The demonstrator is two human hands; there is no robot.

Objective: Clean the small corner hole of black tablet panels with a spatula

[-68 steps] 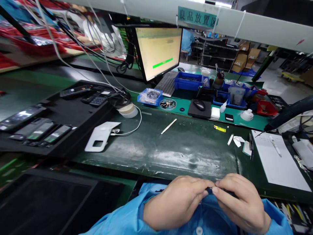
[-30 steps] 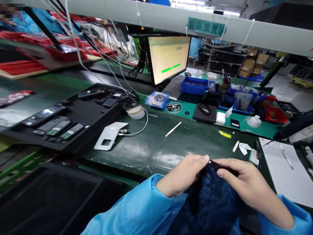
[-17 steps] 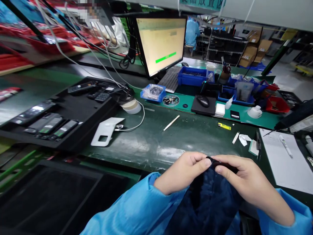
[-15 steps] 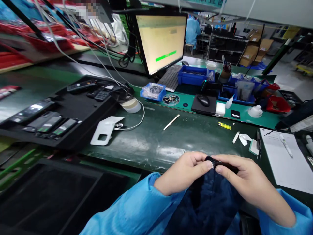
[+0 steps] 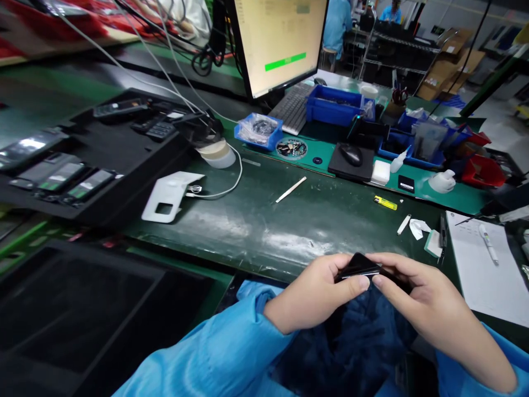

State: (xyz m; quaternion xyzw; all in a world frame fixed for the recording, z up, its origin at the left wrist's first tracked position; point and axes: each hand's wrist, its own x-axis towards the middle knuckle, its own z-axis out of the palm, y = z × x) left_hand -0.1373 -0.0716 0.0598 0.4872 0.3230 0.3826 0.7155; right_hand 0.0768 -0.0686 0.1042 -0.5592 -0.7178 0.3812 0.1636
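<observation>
A small glossy black device (image 5: 360,266) is held between both hands, just past the table's front edge. My left hand (image 5: 316,289) grips its left side, the thumb along its near edge. On the right side my right hand (image 5: 421,292) holds it, with the thumb tip close to the left thumb. The fingers hide most of the device, and its shiny top corner points away from me. Beyond the hands, a thin pale stick (image 5: 291,189) lies on the dark green table (image 5: 231,220).
At the left is a black tray (image 5: 111,138) with several handheld devices. A white stand (image 5: 171,193) with a cable is beside it. A monitor (image 5: 281,49), blue bins (image 5: 336,105) and a mouse (image 5: 351,154) stand behind. Paper (image 5: 487,264) with a pen lies right.
The black device has tilted, so more of its glossy face shows between my hands. Both hands still hold it. The camera view has shifted, with the monitor now higher in the picture.
</observation>
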